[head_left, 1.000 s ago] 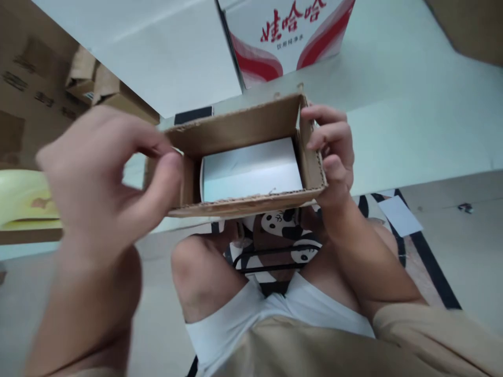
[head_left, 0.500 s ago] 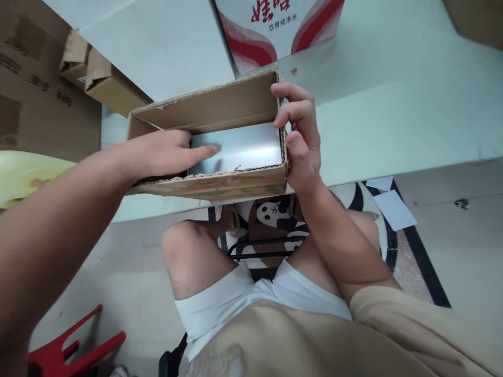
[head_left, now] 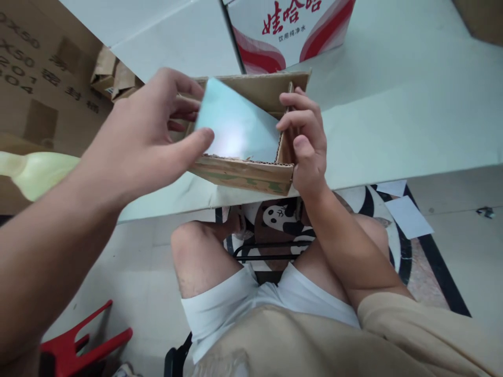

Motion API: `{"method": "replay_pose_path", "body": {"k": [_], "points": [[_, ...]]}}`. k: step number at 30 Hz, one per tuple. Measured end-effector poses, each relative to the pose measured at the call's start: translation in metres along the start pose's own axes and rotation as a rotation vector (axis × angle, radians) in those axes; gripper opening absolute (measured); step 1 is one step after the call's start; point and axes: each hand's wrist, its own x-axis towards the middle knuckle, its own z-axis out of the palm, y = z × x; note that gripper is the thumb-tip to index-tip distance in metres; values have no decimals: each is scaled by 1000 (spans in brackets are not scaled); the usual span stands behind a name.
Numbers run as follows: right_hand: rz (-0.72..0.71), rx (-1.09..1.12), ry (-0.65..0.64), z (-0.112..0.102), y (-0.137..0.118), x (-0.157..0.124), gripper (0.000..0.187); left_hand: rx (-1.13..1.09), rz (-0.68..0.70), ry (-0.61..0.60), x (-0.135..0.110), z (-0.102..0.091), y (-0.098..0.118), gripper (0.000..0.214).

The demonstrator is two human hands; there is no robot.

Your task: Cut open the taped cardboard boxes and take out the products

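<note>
An open cardboard box (head_left: 245, 177) with torn top edges is at the table's front edge. A glossy pale-blue sheet or stack of sheets (head_left: 233, 123) is tilted inside it, its left end raised above the rim and its right end low by the right wall; its thickness is hidden. My left hand (head_left: 157, 131) grips the raised end, thumb on the near side and fingers behind. My right hand (head_left: 308, 139) is closed round the box's right wall, fingertips over the top edge and thumb outside.
A white-and-red carton (head_left: 291, 34) stands behind the box on the pale table (head_left: 393, 104). Large brown cartons (head_left: 43, 78) and a pale yellow bottle-like object (head_left: 43, 170) are at left. A red stool (head_left: 86, 335) stands on the floor, lower left.
My left hand has risen from inside the box, lifting the left end of the pale-blue sheet, which lay flat before. My right hand still holds the box's right wall.
</note>
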Motion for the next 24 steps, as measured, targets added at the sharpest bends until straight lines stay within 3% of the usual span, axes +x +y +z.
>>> {"method": "replay_pose_path", "body": {"k": [1, 2, 4, 6, 7, 12, 16, 19, 21, 24], "points": [[-33, 5, 7, 0, -1, 0, 42, 45, -79, -224, -4, 9, 12, 46], [-75, 20, 13, 1, -2, 0, 43, 106, -50, -376, -7, 17, 20, 49], [-139, 52, 12, 3, -2, -1, 45, 282, 122, -525, -5, 24, 29, 45], [-114, 67, -10, 5, -1, -1, 43, 454, 282, -506, 5, 22, 27, 37], [-74, 73, -22, 6, 0, -2, 40, 520, 295, -500, 12, 18, 23, 37], [29, 101, -79, 8, 3, -2, 32, 548, 141, -739, 50, 1, -9, 74], [-21, 121, -41, 8, 2, -1, 39, 431, -4, -779, 61, 2, -20, 77], [-121, 171, -17, 10, 5, 3, 40, 608, -34, -839, 62, 8, -19, 86], [-234, 261, 18, 11, 7, 5, 35, 732, -67, -806, 62, 11, -20, 97], [-285, 362, 90, 14, 9, 3, 32, 720, -52, -767, 66, 8, -28, 111]]}}
